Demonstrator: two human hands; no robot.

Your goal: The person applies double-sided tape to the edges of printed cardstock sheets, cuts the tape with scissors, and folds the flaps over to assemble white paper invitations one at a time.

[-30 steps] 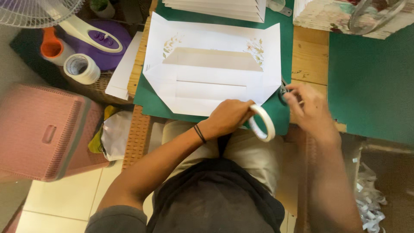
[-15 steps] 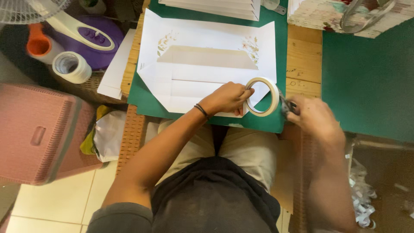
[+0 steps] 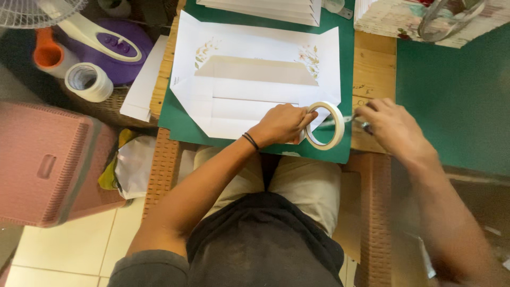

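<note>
Left hand [image 3: 280,124] gripping tape roll [image 3: 324,125]

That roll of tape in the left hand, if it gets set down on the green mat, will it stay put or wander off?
The tape roll is a thin ring with a wide hollow core, so it probably weighs little. Standing on edge as the left hand holds it, it would likely roll; laid flat it should stay. The strip drawn toward the right hand looks limp and could tug it.
</note>
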